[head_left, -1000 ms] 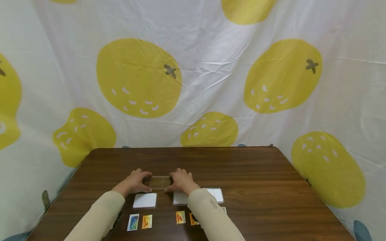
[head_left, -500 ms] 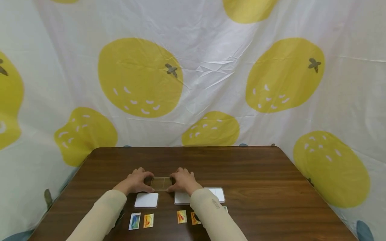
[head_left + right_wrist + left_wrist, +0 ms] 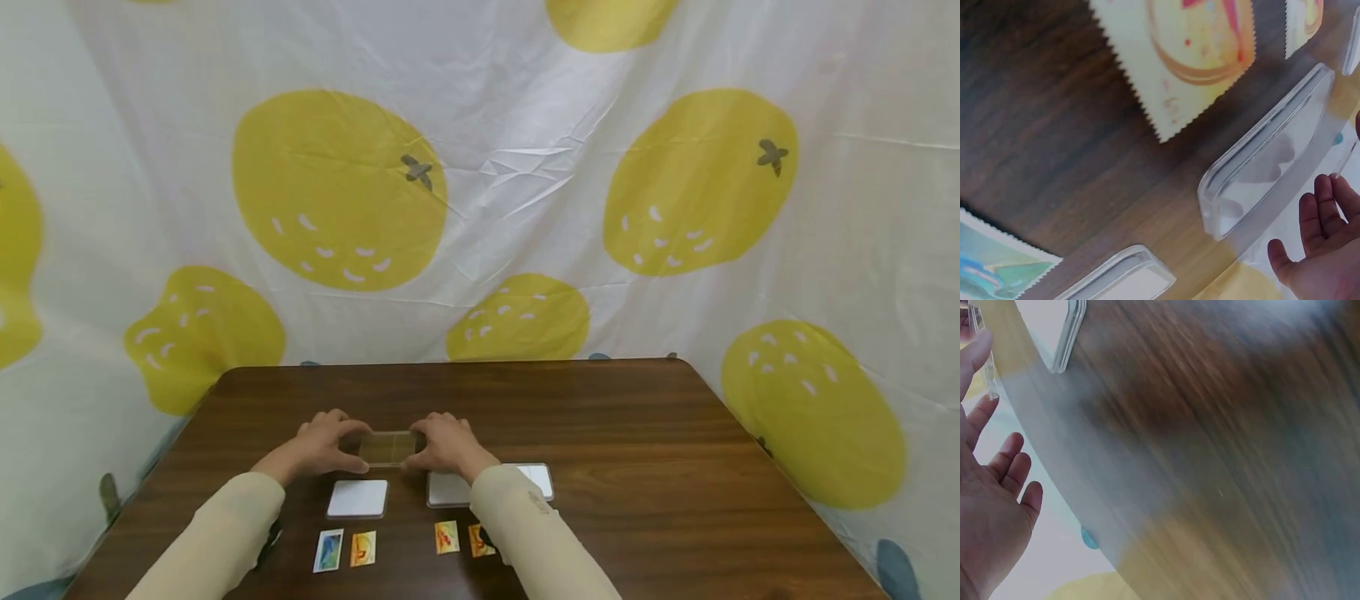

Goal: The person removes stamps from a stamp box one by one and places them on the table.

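Both hands hold a clear, shallow plastic lid [image 3: 387,448] between them, the table showing through it. My left hand [image 3: 318,446] grips the lid's left end between thumb and fingers. At the other end my right hand [image 3: 447,444] grips it the same way. The lid's edge [image 3: 990,375] shows at the fingertips in the left wrist view, and a thin edge [image 3: 1345,161] in the right. A clear case with a white inside [image 3: 357,498] lies nearer me on the left; another white case [image 3: 447,490] sits partly behind my right forearm.
Stamps lie in front: a blue-green one [image 3: 328,551], an orange one [image 3: 363,548], a yellow-red one [image 3: 447,537] and another orange one [image 3: 479,540] partly under the right sleeve. A white case part [image 3: 532,477] shows right of that arm. A lemon-print curtain [image 3: 517,225] hangs behind the table.
The lid has shifted slightly left and away from me with both hands still gripping it. The head view has also shifted a little. The cases and stamps stay in place.
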### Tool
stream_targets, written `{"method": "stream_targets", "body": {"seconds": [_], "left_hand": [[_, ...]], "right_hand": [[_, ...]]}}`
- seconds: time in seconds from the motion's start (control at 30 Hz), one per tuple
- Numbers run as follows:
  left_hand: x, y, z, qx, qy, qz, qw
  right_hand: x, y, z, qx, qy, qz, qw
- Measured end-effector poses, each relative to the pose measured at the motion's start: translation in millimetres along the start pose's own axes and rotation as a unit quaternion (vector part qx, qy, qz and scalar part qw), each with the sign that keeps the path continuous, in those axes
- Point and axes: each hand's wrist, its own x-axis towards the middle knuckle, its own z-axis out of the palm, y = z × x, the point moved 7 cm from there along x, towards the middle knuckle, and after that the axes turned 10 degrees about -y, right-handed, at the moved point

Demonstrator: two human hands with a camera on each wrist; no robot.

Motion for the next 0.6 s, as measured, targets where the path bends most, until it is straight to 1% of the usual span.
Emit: {"method": "stream_targets", "body": {"seconds": [0.13,0.23,0.4,0.5,0.6], "left_hand": [[-8.1,-2.3,-2.1,-0.002,0.008,0.010,0.9999],[-15.6,-3.6,-0.4,-0.009,0.008,0.020,0.9997],[-29.9,-9.2,4.0,-0.016,0.009,0.017,0.9997],[-38.5,-12.5,6.6,-0.012,0.012,0.020,0.9997],[-46.4,-14.6,9.5,-0.006,0.015,0.030,0.9994]], "right_hand": [[-1.0,-5,1,0.016,0.000,-0.011,0.9998],[-3.4,-10,3,0.020,-0.002,-0.018,0.9996],[-7.8,-22,8,-0.001,-0.002,-0.036,0.9993],[-9.9,-30,13,-0.009,-0.004,-0.047,0.9988],[-11.3,-37,19,-0.022,-0.007,-0.058,0.9981]]}}
